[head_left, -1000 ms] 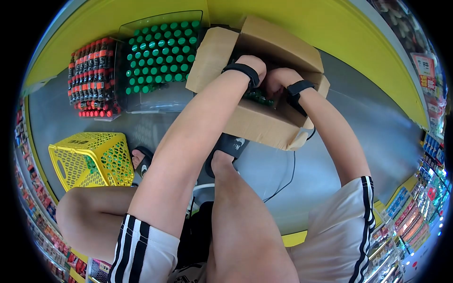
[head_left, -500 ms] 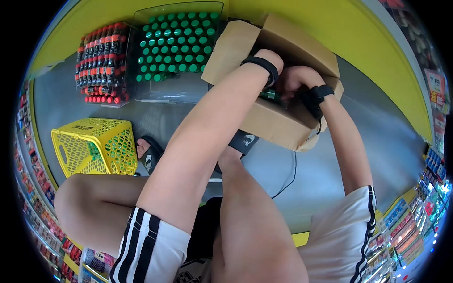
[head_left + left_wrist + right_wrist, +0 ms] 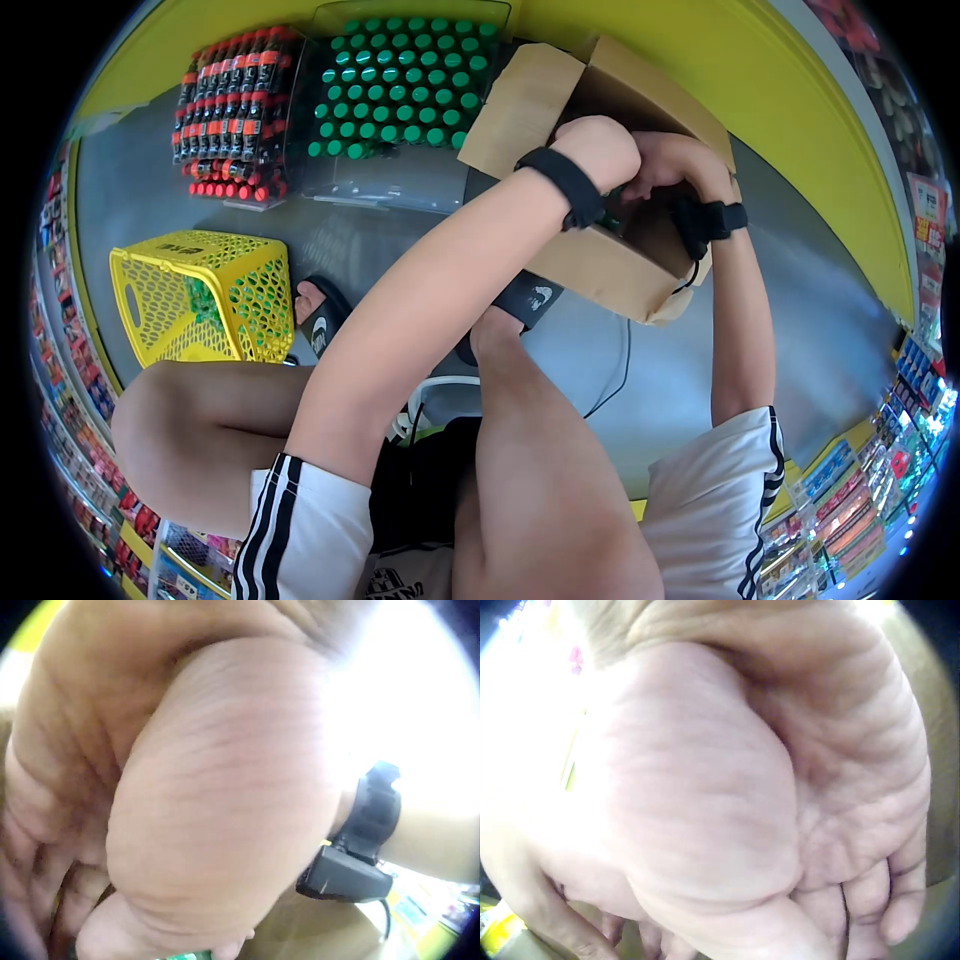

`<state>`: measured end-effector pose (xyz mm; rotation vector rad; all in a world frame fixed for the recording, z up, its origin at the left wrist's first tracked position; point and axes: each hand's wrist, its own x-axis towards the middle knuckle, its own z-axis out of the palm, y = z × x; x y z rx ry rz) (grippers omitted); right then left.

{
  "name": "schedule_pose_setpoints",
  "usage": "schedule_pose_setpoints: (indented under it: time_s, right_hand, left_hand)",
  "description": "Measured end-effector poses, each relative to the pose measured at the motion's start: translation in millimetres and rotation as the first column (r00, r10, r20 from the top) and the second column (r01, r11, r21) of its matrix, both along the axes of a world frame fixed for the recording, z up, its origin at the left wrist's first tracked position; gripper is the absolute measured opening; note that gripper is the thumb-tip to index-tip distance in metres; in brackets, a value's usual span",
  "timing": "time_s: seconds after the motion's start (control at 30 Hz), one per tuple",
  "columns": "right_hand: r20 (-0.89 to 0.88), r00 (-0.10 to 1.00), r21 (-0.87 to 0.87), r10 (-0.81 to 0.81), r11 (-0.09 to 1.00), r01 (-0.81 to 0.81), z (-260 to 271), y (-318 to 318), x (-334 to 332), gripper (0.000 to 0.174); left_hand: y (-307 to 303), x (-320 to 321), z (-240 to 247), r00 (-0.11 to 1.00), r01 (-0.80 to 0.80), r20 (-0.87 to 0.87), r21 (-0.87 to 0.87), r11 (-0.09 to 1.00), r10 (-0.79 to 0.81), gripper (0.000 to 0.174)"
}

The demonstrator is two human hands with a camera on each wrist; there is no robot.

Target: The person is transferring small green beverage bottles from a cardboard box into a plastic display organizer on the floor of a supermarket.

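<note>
Both hands are at the mouth of an open cardboard box (image 3: 600,275). My left hand (image 3: 603,152) reaches in with its back to the head camera, its fingers hidden below. In the left wrist view its palm and thumb (image 3: 217,795) fill the picture, and a sliver of something green (image 3: 191,956) shows by the thumb tip. My right hand (image 3: 668,162) comes from the right, bent fingers toward the left hand. In the right wrist view its palm (image 3: 840,787) is bare and the fingertips are partly cut off; I cannot tell what either hand holds. Green bottles (image 3: 612,222) show partly inside the box.
Left of the box, a clear bin (image 3: 400,190) holds rows of green-capped bottles (image 3: 400,85). Beyond it stands a stack of dark bottles with red caps (image 3: 230,110). A yellow basket (image 3: 190,290) with green items sits on the floor. A thin cable (image 3: 625,365) runs below the box.
The head view has shifted, so the box and bins appear farther right or higher. Both hands have risen toward the box opening, and the left now overlaps the right less deeply inside.
</note>
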<state>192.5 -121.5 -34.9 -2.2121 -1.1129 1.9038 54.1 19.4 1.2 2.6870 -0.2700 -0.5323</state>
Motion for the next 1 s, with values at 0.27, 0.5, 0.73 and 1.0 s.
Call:
schedule_pose_setpoints:
  time_s: [0.27,0.5,0.73,1.0]
  right_hand:
    - [0.09,0.988,0.038,-0.129,0.991,0.126,65,3,-33,0.043]
    - [-0.007,0.932,0.317,-0.363,0.883,0.346,94,4,-59,0.029]
    - [-0.003,0.886,0.516,-0.463,0.759,0.398,112,24,-106,0.026]
    - [0.182,0.872,0.631,-0.454,0.734,0.25,131,57,-146,0.026]
  left_hand:
    - [10,-75,37,0.94,-0.22,0.207,-0.244,0.944,0.273,0.012]
    - [34,-105,68,0.886,-0.288,0.288,-0.271,0.918,0.363,0.013]
    - [67,-142,62,0.802,-0.428,0.263,-0.371,0.824,0.536,0.029]
    - [95,-177,27,0.742,-0.475,0.099,-0.62,0.625,0.663,0.035]
